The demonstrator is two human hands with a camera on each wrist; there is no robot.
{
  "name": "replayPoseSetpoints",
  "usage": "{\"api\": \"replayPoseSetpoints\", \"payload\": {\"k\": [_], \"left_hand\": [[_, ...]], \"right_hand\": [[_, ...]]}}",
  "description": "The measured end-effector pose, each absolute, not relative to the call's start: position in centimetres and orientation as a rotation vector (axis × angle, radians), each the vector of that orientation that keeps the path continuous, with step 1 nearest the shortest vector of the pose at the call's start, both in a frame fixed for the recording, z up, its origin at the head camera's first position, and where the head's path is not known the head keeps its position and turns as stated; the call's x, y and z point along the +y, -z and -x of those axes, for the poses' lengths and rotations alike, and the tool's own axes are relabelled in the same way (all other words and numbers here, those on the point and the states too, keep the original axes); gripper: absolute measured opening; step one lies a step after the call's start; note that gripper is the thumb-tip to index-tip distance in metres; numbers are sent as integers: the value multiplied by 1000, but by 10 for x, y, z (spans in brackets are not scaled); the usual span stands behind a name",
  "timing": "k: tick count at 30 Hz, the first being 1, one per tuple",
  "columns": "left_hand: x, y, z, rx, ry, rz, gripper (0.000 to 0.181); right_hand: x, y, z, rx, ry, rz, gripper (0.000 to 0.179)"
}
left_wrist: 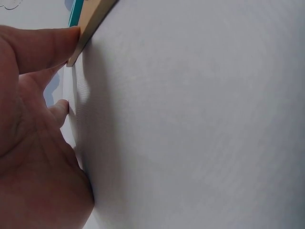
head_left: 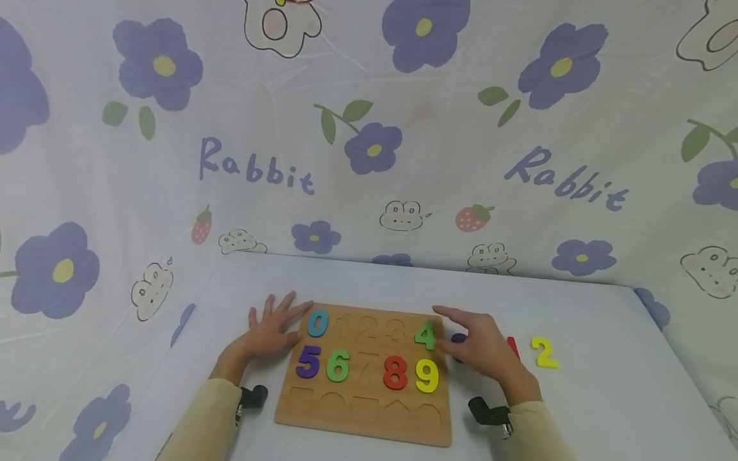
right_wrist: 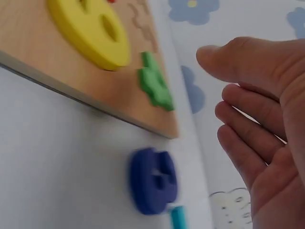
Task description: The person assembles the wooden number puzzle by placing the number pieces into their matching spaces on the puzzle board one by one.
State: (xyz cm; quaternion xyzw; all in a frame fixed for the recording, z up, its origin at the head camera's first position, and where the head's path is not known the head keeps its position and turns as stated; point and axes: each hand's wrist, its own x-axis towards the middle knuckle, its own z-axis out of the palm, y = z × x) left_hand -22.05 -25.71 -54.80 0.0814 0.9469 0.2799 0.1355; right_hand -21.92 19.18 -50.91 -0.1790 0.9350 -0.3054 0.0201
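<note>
A wooden number board (head_left: 363, 422) lies on the table with a blue 0 (head_left: 318, 323), purple 5 (head_left: 308, 362), green 6 (head_left: 337, 365), red 8 (head_left: 394, 372), yellow 9 (head_left: 427, 376) and green 4 (head_left: 425, 335) on it. The recesses for 1, 2, 3 and 7 hold no pieces. With fingers spread, my left hand (head_left: 268, 330) rests at the board's left edge, its thumb touching the side. My right hand (head_left: 481, 342) hovers by the green 4, thumb and fingers apart, nothing between them. A dark blue number (right_wrist: 151, 181) lies off the board, mostly hidden in the head view.
Right of my right hand lie a red piece (head_left: 512, 347), partly covered by the hand, and a yellow 2 (head_left: 544, 353). A teal piece (right_wrist: 178, 218) shows in part beside the dark blue number. Behind the white table (head_left: 611, 384) hangs a flowered cloth (head_left: 438, 160).
</note>
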Motion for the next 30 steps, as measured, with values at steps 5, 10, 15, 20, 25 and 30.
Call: {"api": "replayPoseSetpoints", "payload": {"k": [5,10,15,20,25,30], "left_hand": [[-256,547,221,2740,-804,-234,67],[-256,547,221,2752,-799,-237,67],[-257,546,220,2752,-807,-233,66],[-255,545,219,2753,-807,-236,66],[-255,545,219,2756,-807,-239,66],[-254,543,218,2752,-833,-239,66]], "right_hand": [[213,491,216,2938,984,699,65],[240,469,208,2958,1038,826,65],[265,446,196,2979,1016,788,66],[290,431,185,3049,929,750,67],[320,428,179,3094,840,684,71],[345,437,176,3119,754,643,70]]}}
